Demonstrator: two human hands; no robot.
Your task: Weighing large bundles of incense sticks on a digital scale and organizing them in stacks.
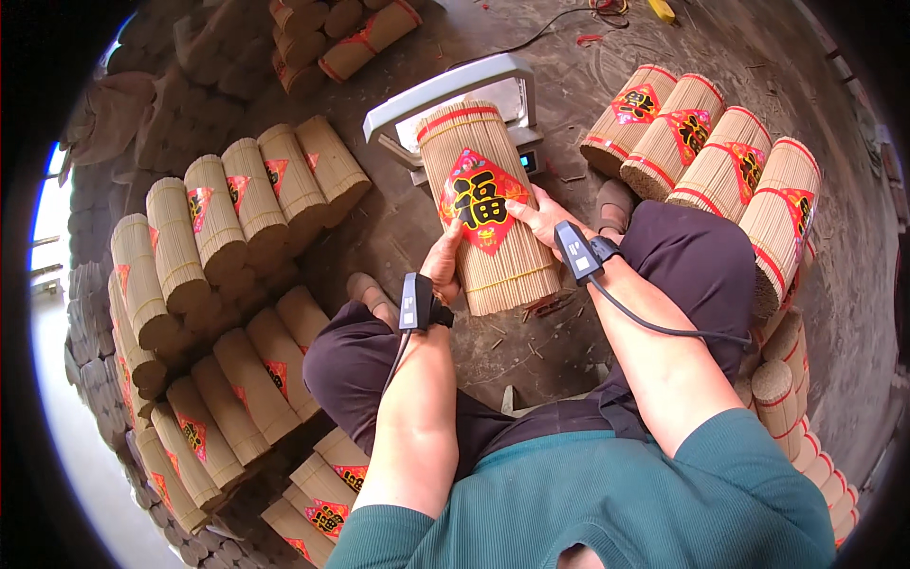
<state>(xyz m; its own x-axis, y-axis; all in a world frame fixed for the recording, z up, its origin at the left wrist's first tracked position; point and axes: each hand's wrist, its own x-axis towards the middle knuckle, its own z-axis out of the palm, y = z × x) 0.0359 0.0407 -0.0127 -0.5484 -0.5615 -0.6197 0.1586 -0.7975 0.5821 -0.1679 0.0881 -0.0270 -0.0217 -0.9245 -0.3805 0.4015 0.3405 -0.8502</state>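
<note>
A thick bundle of thin tan sticks [436, 156] is held in front of me, with a red band near its far end, a yellow band near the close end and a red diamond label in the middle. My left hand [444, 262] is closed along its left side. On the right side my right hand [548, 220] grips it, thumb lying on the label. The far end of the bundle overlaps a weighing scale [445, 87] with a grey frame and a small lit display; whether it rests on the scale I cannot tell. Fingers under the bundle are hidden.
Stacked stick bundles [248, 194] fill the left side. More red-banded bundles [706, 142] lie at the right, close to my knee. A black cable [531, 40] crosses the floor at the back, near a yellow object [662, 10]. Sensor boxes with cables sit on both my wrists.
</note>
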